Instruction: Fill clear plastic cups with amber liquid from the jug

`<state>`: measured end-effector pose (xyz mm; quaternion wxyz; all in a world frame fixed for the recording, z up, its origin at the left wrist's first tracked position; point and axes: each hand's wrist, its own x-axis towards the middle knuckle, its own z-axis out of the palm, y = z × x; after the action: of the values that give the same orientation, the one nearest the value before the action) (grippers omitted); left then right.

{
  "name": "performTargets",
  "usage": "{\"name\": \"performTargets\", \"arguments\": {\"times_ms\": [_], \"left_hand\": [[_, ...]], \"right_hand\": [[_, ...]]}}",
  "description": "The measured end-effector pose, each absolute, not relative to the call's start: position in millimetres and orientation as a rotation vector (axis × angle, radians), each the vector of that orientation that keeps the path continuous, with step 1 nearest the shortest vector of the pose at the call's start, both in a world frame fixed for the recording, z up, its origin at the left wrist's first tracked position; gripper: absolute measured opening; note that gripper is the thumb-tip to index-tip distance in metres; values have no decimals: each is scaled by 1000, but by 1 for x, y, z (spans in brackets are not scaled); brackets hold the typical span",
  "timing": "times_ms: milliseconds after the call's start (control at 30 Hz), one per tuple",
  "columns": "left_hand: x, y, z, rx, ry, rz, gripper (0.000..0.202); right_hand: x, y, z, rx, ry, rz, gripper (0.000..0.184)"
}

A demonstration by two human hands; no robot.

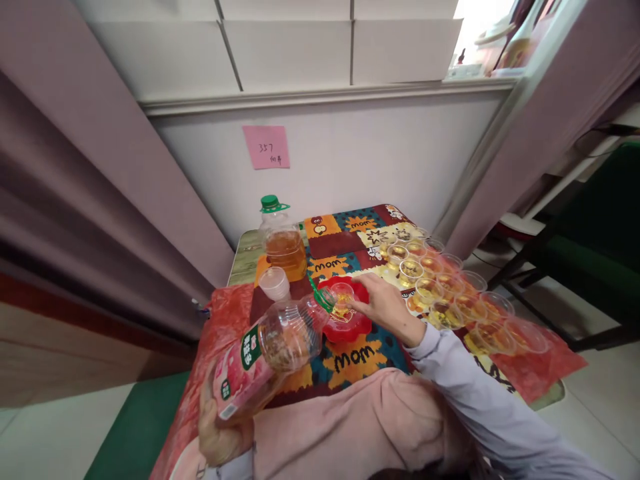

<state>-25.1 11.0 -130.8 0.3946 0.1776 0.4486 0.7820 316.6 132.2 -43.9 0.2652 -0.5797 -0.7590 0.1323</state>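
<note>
My left hand [220,430] is wrapped round the base of a large clear plastic bottle [280,347] with a pink and green label. The bottle is tilted, its green-ringed neck pointing right over a small clear plastic cup [344,297]. Amber liquid shows in the bottle and yellowish liquid in the cup. My right hand [385,303] grips the cup from the right between thumb and fingers. Beneath the cup is a red scalloped dish [350,330]. A stack of clear cups [275,283] stands left of the dish.
A second big bottle [283,243], green-capped and partly full of amber liquid, stands at the back left. Several filled clear cups [447,313] crowd the right side of the patterned tablecloth [350,360]. A wall with a pink note [267,147] rises behind. A dark chair [595,247] stands right.
</note>
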Motion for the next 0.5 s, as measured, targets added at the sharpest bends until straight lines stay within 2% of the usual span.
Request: {"name": "performTargets", "arguments": {"times_ms": [100,233,500], "left_hand": [[-21,10,-124,375,1164,2020,53],[-23,9,-123,385,1149,2005,47],[-17,15,-113,433,1266,2014,58]], "right_hand": [[296,143,-47,-1655,-2200,307,59],[277,151,-48,-1763,-2285,265,61],[290,134,-40,-1714,-2174,181,65]]}}
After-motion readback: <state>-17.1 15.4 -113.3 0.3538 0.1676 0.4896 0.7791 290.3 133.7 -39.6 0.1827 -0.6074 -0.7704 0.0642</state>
